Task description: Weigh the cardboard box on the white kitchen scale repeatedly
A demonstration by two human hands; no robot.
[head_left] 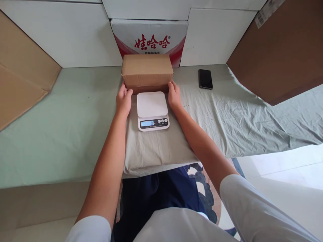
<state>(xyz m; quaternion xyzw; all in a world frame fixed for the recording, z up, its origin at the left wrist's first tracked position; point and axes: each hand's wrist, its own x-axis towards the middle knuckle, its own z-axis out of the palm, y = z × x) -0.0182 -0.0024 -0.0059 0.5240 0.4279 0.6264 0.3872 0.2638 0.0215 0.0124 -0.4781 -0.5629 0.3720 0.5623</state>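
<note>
A closed brown cardboard box (147, 71) stands on the green-covered surface, just behind a white kitchen scale (152, 110) with a lit display. My left hand (123, 98) presses against the box's lower left end, fingers curled onto it. Against the lower right end lies my right hand (174, 94), fingers flat on the side. Both hands grip the box between them. The scale's platform is bare and lies between my wrists.
A black phone (205, 79) lies face up to the right of the box. A red-and-white printed carton (150, 39) stands behind it against white panels. Large cardboard sheets lean at the left (22, 67) and right (282, 50). The green sheet (63, 127) covers the surface.
</note>
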